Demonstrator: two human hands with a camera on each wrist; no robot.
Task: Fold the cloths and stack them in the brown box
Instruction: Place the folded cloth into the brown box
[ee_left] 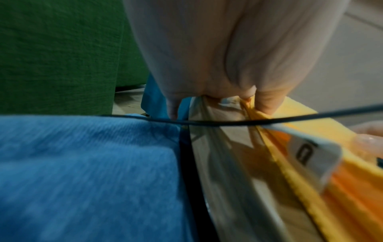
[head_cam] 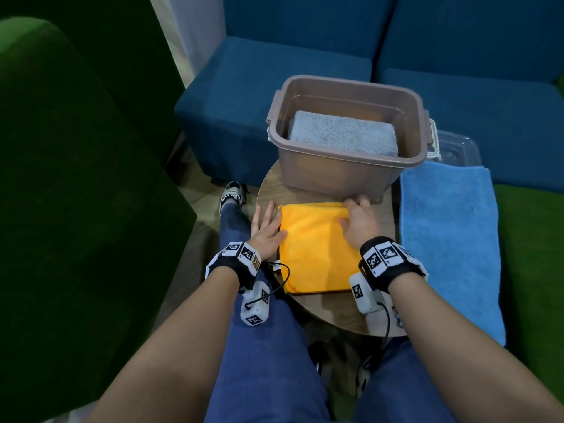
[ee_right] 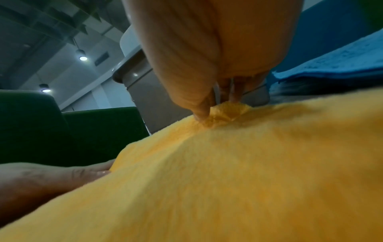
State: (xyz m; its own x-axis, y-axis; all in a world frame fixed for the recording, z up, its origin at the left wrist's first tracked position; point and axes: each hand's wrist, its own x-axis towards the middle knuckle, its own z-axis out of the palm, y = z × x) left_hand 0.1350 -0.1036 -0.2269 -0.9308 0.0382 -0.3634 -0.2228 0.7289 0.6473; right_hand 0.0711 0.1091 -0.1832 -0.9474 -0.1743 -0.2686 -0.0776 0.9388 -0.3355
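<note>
A folded yellow cloth (head_cam: 317, 248) lies on the desk (head_cam: 332, 312), left hand (head_cam: 267, 230) flat at its 9 o'clock edge to steady it, right hand (head_cam: 360, 221) fingers pinching its 12 o'clock edge below the brown box (head_cam: 348, 169).

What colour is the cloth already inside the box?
Grey. The folded cloth in the brown box shows best in the head view.

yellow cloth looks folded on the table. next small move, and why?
Probably lift the yellow cloth into the brown box onto the grey cloth: it lies folded, right hand pinches its far edge, left hand flat against its side.
</note>
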